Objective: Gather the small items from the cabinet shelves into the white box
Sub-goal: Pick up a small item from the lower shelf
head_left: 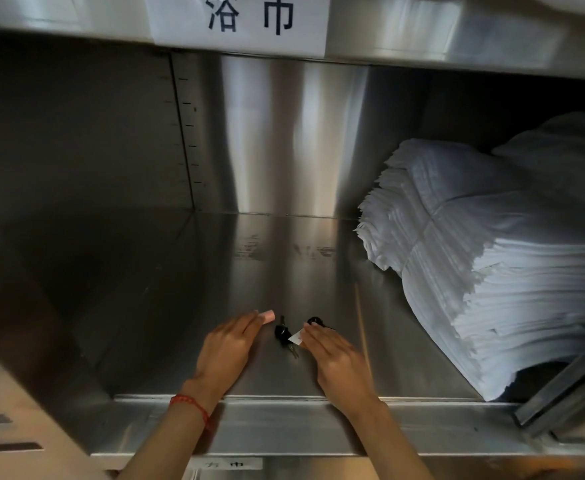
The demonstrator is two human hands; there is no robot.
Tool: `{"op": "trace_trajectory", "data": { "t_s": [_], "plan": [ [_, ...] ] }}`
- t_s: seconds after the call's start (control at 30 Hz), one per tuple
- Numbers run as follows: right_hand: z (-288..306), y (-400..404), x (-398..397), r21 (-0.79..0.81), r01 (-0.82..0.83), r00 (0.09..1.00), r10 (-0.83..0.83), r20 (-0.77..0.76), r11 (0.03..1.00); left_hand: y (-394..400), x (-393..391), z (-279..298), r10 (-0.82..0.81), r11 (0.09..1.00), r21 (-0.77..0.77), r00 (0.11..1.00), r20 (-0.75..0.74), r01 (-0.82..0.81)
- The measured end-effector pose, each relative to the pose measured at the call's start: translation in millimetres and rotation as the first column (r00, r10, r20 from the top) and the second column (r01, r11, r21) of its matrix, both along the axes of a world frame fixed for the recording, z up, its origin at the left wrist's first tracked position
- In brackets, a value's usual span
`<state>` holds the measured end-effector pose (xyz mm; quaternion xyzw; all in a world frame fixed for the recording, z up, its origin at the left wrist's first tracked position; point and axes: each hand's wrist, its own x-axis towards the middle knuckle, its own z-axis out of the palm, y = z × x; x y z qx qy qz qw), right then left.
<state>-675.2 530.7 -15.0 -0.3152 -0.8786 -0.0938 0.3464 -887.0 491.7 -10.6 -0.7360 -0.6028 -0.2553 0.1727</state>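
While a bundled stack of white cloths (485, 258) fills the right end of the steel cabinet shelf (180, 289), pushed to the back wall and so leaving the front free, a person works both hands in over the shelf's front edge. The left hand (230, 344) lies flat, fingers straight, seemingly walling off a small bunch of black-headed keys (284, 336) near the middle of the front edge. The right hand (332, 358) closes in from the other side, fingertips touching the keys' white tag (295, 337), not yet gripping. No white box is in sight.
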Motion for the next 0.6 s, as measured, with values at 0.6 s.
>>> {"op": "trace_trajectory", "data": {
  "t_s": [0.6],
  "plan": [
    [-2.3, -0.5, -2.5, -0.131, -0.002, 0.999, 0.008, 0.049, 0.991, -1.2, 2.4, 3.4, 0.01, 1.0, -0.027, 0.997, 0.073, -0.008]
  ]
}}
